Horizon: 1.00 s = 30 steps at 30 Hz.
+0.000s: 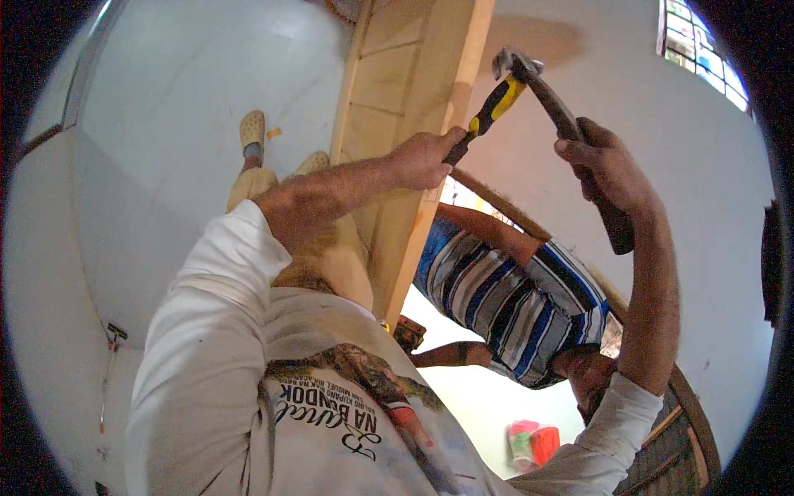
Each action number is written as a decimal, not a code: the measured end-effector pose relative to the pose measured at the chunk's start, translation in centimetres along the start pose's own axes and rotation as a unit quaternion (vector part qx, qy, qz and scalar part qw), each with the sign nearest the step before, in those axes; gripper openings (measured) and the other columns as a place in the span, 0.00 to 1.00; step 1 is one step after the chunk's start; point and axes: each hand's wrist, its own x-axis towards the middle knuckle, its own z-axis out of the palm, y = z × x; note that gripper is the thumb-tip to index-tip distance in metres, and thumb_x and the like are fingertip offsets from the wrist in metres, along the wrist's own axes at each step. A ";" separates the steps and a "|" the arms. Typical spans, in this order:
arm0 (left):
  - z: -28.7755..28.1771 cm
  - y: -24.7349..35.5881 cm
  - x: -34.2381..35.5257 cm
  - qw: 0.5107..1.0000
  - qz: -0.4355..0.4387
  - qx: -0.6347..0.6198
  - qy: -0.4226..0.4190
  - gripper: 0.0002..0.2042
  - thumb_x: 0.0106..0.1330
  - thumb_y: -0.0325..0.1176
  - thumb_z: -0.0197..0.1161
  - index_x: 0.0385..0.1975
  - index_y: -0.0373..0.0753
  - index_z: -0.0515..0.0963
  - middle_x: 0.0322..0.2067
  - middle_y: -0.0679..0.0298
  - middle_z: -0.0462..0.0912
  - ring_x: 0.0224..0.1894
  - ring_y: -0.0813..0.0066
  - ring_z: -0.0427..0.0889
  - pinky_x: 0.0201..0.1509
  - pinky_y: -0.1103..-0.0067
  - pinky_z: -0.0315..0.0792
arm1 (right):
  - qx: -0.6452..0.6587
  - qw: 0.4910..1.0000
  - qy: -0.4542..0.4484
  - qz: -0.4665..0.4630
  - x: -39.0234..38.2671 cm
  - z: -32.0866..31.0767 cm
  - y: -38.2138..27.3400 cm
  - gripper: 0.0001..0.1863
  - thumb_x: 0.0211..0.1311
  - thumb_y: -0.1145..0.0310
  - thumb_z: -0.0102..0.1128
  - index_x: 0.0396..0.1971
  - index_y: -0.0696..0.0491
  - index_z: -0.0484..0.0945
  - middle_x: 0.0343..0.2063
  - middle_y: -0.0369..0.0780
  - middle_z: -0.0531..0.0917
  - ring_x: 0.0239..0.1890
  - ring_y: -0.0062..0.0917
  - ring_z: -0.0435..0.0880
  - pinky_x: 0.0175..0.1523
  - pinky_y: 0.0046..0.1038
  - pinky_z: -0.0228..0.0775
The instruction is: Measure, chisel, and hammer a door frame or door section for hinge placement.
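Observation:
My left hand (426,159) is closed around the dark lower part of a yellow-and-black-handled tool (499,101), beside the edge of a pale wooden door (426,215). The tool's working end is hidden at my fingers. My right hand (610,161) grips the dark handle of a hammer (556,99). Its metal head overlaps the upper end of the yellow-and-black handle; I cannot tell whether they touch.
Close by, beyond the door edge, a person in a striped shirt (517,310) leans in with an arm low by the door. Pale walls (686,157) flank the doorway. A barred window (703,54) is at upper right. A red and pink bundle (538,444) lies lower right.

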 end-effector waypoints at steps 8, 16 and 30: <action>0.0 -0.1 0.2 1.000 -0.005 0.002 0.005 0.29 0.53 0.27 0.60 0.55 0.33 0.57 0.31 0.41 0.78 0.37 0.37 0.78 0.40 0.52 0.71 | 0.030 0.999 -0.018 -0.002 0.5 0.8 0.8 0.17 0.61 0.54 0.61 0.36 0.53 0.72 0.18 0.31 0.68 0.15 0.17 0.68 0.20 0.22 0.64; 0.3 -0.1 0.2 0.999 0.010 -0.005 0.037 0.27 0.53 0.26 0.58 0.53 0.33 0.58 0.28 0.43 0.78 0.35 0.38 0.79 0.39 0.53 0.71 | 0.077 0.992 0.078 -0.055 1.0 -1.2 0.7 0.18 0.60 0.54 0.61 0.35 0.54 0.71 0.18 0.31 0.68 0.15 0.17 0.68 0.20 0.22 0.63; 0.7 -0.3 0.2 0.999 0.000 -0.016 0.041 0.24 0.53 0.26 0.58 0.50 0.34 0.59 0.29 0.42 0.78 0.36 0.37 0.79 0.40 0.52 0.71 | -0.002 1.000 -0.013 0.008 1.1 -0.5 0.2 0.17 0.60 0.54 0.61 0.35 0.53 0.71 0.19 0.32 0.68 0.16 0.17 0.68 0.19 0.22 0.63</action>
